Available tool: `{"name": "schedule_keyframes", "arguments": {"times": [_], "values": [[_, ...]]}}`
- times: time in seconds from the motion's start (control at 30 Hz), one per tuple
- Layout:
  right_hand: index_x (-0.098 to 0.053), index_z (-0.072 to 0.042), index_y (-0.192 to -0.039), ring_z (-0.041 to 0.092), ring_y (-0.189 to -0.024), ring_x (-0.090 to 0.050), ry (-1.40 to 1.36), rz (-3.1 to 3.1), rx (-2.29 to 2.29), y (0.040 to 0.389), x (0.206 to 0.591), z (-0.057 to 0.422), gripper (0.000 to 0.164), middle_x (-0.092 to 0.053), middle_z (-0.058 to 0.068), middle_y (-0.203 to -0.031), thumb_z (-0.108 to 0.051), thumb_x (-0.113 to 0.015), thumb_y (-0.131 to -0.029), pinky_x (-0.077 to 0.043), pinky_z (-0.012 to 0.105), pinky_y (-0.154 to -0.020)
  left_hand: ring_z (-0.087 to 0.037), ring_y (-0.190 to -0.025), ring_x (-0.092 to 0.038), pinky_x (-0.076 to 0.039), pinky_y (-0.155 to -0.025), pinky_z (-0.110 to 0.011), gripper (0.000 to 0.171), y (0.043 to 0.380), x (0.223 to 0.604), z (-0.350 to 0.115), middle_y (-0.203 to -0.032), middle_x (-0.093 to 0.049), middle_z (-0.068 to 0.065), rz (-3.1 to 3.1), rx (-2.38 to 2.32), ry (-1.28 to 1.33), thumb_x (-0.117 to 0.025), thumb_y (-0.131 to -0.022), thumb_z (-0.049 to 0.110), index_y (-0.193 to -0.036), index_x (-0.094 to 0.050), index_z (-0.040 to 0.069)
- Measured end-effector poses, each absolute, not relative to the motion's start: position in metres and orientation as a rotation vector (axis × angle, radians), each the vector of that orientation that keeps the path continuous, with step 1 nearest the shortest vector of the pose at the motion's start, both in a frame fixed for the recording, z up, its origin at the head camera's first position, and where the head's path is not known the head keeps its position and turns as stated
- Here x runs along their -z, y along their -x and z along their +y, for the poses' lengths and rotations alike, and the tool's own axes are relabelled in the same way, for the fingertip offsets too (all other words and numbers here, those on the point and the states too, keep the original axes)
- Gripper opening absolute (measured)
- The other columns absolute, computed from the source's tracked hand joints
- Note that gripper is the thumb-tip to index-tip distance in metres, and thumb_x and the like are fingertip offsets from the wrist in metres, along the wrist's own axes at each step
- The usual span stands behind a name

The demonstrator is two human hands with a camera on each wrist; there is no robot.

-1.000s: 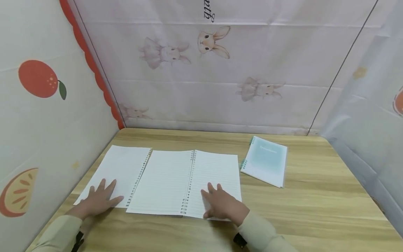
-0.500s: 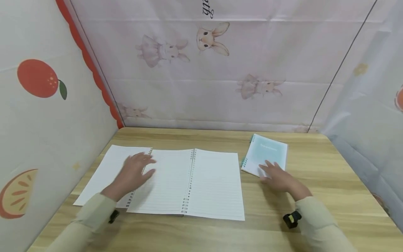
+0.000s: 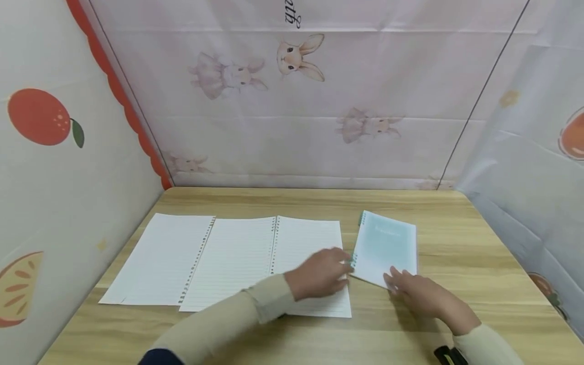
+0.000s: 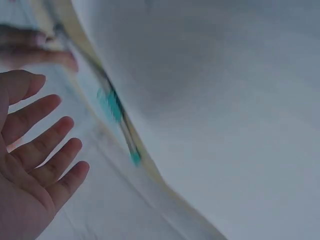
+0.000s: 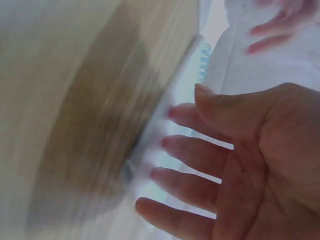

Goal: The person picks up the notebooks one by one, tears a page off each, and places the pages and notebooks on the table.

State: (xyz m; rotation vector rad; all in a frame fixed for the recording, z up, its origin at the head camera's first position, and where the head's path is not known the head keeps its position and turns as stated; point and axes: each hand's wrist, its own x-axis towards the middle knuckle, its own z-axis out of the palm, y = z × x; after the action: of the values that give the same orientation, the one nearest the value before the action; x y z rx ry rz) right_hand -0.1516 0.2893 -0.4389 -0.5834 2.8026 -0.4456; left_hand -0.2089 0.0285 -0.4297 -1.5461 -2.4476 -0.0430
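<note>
A small spiral notebook (image 3: pixel 385 243) with a pale teal cover and teal rings lies on the right side of the table. My right hand (image 3: pixel 424 294) has its extended fingers at the notebook's near edge; the right wrist view shows the fingers over the cover, the thumb apart from them. My left hand (image 3: pixel 319 274) reaches across, fingers loosely extended beside the ring edge; whether they touch it I cannot tell. Under my left arm lies an open spiral notebook (image 3: pixel 242 253) with lined pages, partly hidden by the hand and sleeve.
Another white ring-holed page or notebook (image 3: pixel 159 258) lies at the left, touching or close to the open one. The wooden table (image 3: pixel 479 263) has printed sheets (image 3: pixel 255 142) hung at its back and sides.
My left hand has crossed from the left pages to the teal notebook. My right hand went from the lined page to that notebook, which has slid slightly towards me.
</note>
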Motion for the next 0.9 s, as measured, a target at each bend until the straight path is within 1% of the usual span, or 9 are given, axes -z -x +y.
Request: {"name": "schedule_keyframes", "arguments": {"times": [0.1,0.17,0.23,0.33,0.43,0.57,0.63,0.77,0.9], "values": [[-0.059,0.002,-0.128,0.052,-0.116,-0.050,0.560,2.828,0.497,0.139,0.438,0.295,0.037,-0.049,0.031,-0.134,-0.016,-0.053,-0.097,-0.041,0.062,-0.093,-0.013,-0.113,-0.059,-0.049,-0.090,-0.023,0.019,0.195,0.438,0.067,-0.121,-0.065,0.002,-2.451,-0.085,1.594,-0.060,-0.092,0.026,-0.104,-0.073,0.018],[-0.062,0.000,-0.124,0.047,-0.112,-0.056,0.551,2.867,0.527,0.133,0.438,0.299,0.034,-0.056,0.027,-0.128,-0.017,-0.055,-0.096,-0.045,0.058,-0.090,-0.010,-0.107,-0.061,-0.052,-0.081,-0.022,0.018,0.185,0.441,0.088,-0.119,-0.065,0.005,-2.471,-0.155,1.583,-0.060,-0.093,0.031,-0.101,-0.072,0.021],[-0.064,0.000,-0.122,0.042,-0.108,-0.061,0.526,2.903,0.573,0.127,0.439,0.304,0.032,-0.062,0.023,-0.123,-0.017,-0.057,-0.095,-0.048,0.055,-0.087,-0.007,-0.098,-0.062,-0.053,-0.073,-0.019,0.019,0.176,0.443,0.106,-0.113,-0.065,0.007,-2.490,-0.193,1.562,-0.060,-0.093,0.037,-0.100,-0.071,0.022],[-0.064,0.001,-0.120,0.037,-0.100,-0.065,0.477,2.956,0.601,0.120,0.442,0.313,0.032,-0.067,0.020,-0.114,-0.018,-0.057,-0.095,-0.051,0.052,-0.082,-0.004,-0.081,-0.059,-0.051,-0.062,-0.016,0.019,0.168,0.445,0.127,-0.097,-0.064,0.009,-2.483,-0.222,1.537,-0.062,-0.091,0.042,-0.096,-0.070,0.025],[-0.063,0.003,-0.120,0.037,-0.100,-0.065,0.444,2.976,0.609,0.114,0.444,0.323,0.034,-0.067,0.021,-0.113,-0.019,-0.057,-0.095,-0.051,0.052,-0.082,-0.003,-0.073,-0.056,-0.049,-0.059,-0.015,0.020,0.169,0.446,0.140,-0.087,-0.062,0.009,-2.458,-0.260,1.517,-0.063,-0.090,0.044,-0.094,-0.070,0.026],[-0.059,0.007,-0.124,0.041,-0.107,-0.061,0.409,2.935,0.668,0.108,0.446,0.337,0.042,-0.064,0.024,-0.118,-0.023,-0.059,-0.095,-0.049,0.054,-0.086,-0.004,-0.072,-0.057,-0.049,-0.060,-0.016,0.025,0.174,0.448,0.149,-0.087,-0.063,0.009,-2.449,-0.320,1.540,-0.061,-0.090,0.048,-0.098,-0.070,0.026],[-0.057,0.008,-0.126,0.043,-0.110,-0.059,0.394,2.912,0.690,0.107,0.447,0.342,0.045,-0.062,0.025,-0.121,-0.025,-0.059,-0.095,-0.047,0.055,-0.088,-0.003,-0.072,-0.058,-0.049,-0.060,-0.016,0.022,0.177,0.450,0.150,-0.088,-0.065,0.010,-2.456,-0.339,1.573,-0.060,-0.091,0.046,-0.098,-0.070,0.027],[-0.058,0.007,-0.126,0.045,-0.113,-0.057,0.356,2.893,0.693,0.104,0.448,0.347,0.046,-0.060,0.026,-0.124,-0.027,-0.059,-0.095,-0.045,0.057,-0.090,0.000,-0.069,-0.059,-0.048,-0.059,-0.015,0.016,0.181,0.457,0.151,-0.084,-0.068,0.014,-2.452,-0.333,1.606,-0.062,-0.091,0.042,-0.092,-0.072,0.030],[-0.057,0.006,-0.127,0.046,-0.114,-0.055,0.332,2.864,0.715,0.102,0.449,0.351,0.048,-0.058,0.026,-0.126,-0.029,-0.058,-0.095,-0.044,0.058,-0.091,0.001,-0.068,-0.059,-0.048,-0.060,-0.014,0.015,0.184,0.460,0.152,-0.082,-0.068,0.015,-2.405,-0.322,1.638,-0.060,-0.093,0.038,-0.090,-0.072,0.029]]}}
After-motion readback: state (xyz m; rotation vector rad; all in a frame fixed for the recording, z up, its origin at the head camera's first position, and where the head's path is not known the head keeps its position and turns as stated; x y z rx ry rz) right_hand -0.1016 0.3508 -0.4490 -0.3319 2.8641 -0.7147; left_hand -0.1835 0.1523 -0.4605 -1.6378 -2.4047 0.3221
